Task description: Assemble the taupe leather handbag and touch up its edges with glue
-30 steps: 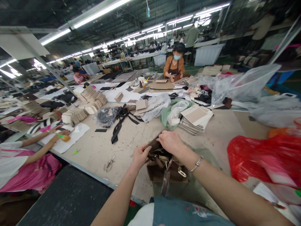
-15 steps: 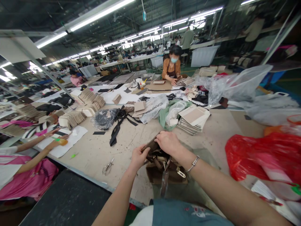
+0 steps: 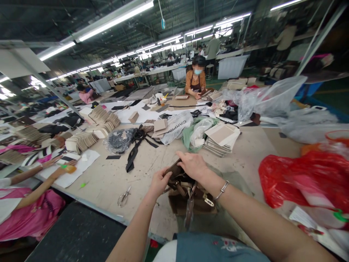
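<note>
A brown handbag (image 3: 177, 205) lies on the worktable close to my body, its top turned toward my hands. My left hand (image 3: 160, 182) grips the bag's upper edge at the left, thumb on top and fingers hidden behind it. Further right along that same edge, my right hand (image 3: 192, 164) is closed on the material, its fingertips partly out of sight. A gold-coloured metal fitting (image 3: 208, 201) hangs at the bag's right side, and a plastic-wrapped strap or handle (image 3: 189, 213) hangs down its front. Greenish sheeting (image 3: 231, 218) spreads beneath the bag.
Scissors (image 3: 124, 197) lie left of my left arm. Beyond the bag stand stacked beige panels (image 3: 222, 136), a plastic-wrapped bundle (image 3: 120, 140) and black straps (image 3: 132, 156). Red plastic bags (image 3: 302, 178) fill the right side. Co-workers sit at the left and across the table.
The view has shifted slightly. My right hand's fingers have moved a little along the bag's edge, with the index finger more extended. Both hands stay on the bag.
</note>
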A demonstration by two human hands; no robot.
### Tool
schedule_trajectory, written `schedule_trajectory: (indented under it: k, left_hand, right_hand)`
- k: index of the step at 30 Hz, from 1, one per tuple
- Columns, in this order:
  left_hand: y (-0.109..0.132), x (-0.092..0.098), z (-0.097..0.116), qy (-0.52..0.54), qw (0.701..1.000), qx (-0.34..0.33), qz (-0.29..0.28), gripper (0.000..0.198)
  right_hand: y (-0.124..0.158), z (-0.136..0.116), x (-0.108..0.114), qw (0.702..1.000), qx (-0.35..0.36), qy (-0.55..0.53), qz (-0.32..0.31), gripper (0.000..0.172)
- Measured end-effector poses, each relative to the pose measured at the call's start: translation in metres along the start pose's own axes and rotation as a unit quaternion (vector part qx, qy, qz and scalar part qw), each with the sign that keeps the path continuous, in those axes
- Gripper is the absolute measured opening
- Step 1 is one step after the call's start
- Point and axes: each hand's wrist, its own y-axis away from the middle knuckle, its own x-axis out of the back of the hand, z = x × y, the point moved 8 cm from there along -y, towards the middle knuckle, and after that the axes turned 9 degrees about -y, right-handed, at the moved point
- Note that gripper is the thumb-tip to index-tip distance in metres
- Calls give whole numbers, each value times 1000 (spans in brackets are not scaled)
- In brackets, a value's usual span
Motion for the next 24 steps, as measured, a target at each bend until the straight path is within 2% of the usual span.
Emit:
schedule_trajectory:
  k: [3,7,11,14,16,19,21,24]
  left_hand:
    - [-1,0,0,-21,1000,-5,-7,32]
    - [-1,3,8,-94,995,-21,-26,30]
    - [-3,4,24,-170,980,-50,-86,34]
    - [-12,7,35,-217,973,-58,-59,47]
    - [-20,5,40,-243,967,-68,-33,41]
    - [-29,-5,43,-262,961,-79,-29,27]
    - [-32,-7,41,-266,961,-73,-23,27]
    - [-35,-5,35,-282,958,-52,-17,27]
  right_hand:
    - [-1,-1,-1,1000,14,6,-11,16]
    - [-4,0,1,1000,13,3,-26,19]
    - [-7,-1,3,999,14,1,-33,22]
    - [-10,-1,3,999,16,2,-35,23]
    - [-12,0,2,999,15,3,-34,23]
    - [-13,3,1,999,11,6,-31,22]
    - [-11,6,2,1000,11,3,-27,22]
    - [-6,10,5,1000,15,-9,-10,32]
